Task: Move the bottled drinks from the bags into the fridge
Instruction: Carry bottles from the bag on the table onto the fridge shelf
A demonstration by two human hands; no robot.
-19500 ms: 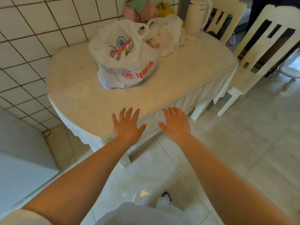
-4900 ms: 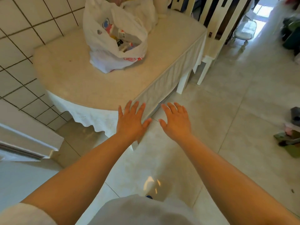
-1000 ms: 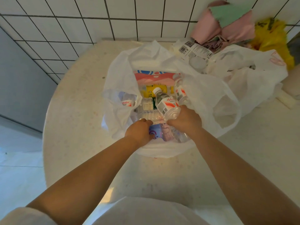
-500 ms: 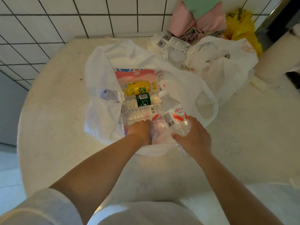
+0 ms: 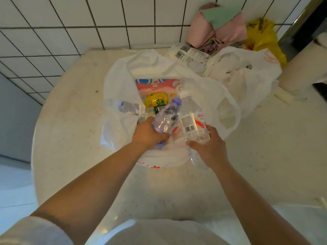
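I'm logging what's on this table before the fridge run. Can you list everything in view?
Round cream table: one, against the wall.
White plastic shopping bag: one, open, table centre.
Second white plastic bag: one, right rear.
Yellow-labelled drink bottle: one, inside open bag.
Clear purple-capped bottle: one, left grip.
Clear white-capped water bottle: one, red label, right grip.
Pink and green cloths: heap, by wall.
Yellow plastic bag: one, rear right.
Left hand, right hand: over the bag.

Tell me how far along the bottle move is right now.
Nothing looks put away; no fridge is in view. In hand: the left hand grips a purple-capped bottle, the right hand a white-capped water bottle. Left: a yellow-labelled drink and others in the white bag.
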